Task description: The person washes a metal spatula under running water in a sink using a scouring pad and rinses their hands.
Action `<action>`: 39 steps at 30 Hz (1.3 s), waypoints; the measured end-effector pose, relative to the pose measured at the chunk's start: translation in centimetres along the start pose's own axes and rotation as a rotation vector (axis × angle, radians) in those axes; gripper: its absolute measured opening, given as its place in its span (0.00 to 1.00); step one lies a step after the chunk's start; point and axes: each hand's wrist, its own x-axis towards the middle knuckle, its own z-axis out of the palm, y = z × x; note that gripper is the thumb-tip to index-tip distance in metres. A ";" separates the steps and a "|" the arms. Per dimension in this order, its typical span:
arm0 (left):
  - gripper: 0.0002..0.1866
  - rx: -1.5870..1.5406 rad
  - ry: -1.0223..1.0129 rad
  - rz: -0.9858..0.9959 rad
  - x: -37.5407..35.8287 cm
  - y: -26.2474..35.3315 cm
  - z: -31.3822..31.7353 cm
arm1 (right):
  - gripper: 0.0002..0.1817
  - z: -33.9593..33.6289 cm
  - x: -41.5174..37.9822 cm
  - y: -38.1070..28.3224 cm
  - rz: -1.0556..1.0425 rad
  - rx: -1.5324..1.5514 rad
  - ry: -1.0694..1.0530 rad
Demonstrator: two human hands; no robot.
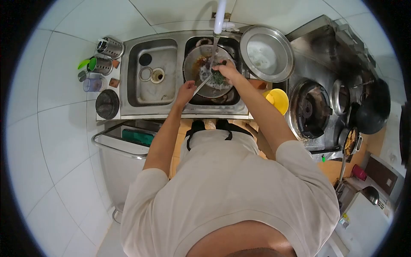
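Water runs from a white tap [219,19] into a round metal pan [192,58] in the right sink basin. Dark bits and foam lie in the pan. My left hand [186,92] is closed round the end of a thin metal handle [203,85] at the pan's front left edge. Over the right part of the pan, my right hand [227,70] grips a dark green scrubber [218,77] against the inside. Its fingertips are partly hidden by the water and scrubber.
The left sink basin [145,92] holds a ring and a dark disc. Metal cups [110,47] stand at far left. To the right are a large metal basin [280,55], a yellow bowl [278,101], a stove burner [308,109] and a black wok [374,111].
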 end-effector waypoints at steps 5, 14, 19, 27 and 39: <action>0.25 0.306 -0.025 -0.011 0.9 -1.5 0.9 | 0.35 -2.9 -3.2 0.0 -0.293 0.008 0.156; 0.25 0.971 -0.140 -0.264 -6.2 -1.4 -2.5 | 0.30 -16.2 1.0 -3.4 -0.532 -0.465 0.525; 0.21 0.963 -0.084 -0.077 -8.3 -5.7 -3.1 | 0.26 -17.9 4.7 -0.5 -0.552 -0.717 0.509; 0.20 0.571 -0.421 0.019 -9.4 5.2 -8.2 | 0.16 -4.8 -0.3 -7.5 -0.535 -0.697 -0.085; 0.16 0.399 -0.193 0.532 -6.8 17.1 -12.5 | 0.15 1.4 -1.2 -15.3 -0.291 -1.248 -0.525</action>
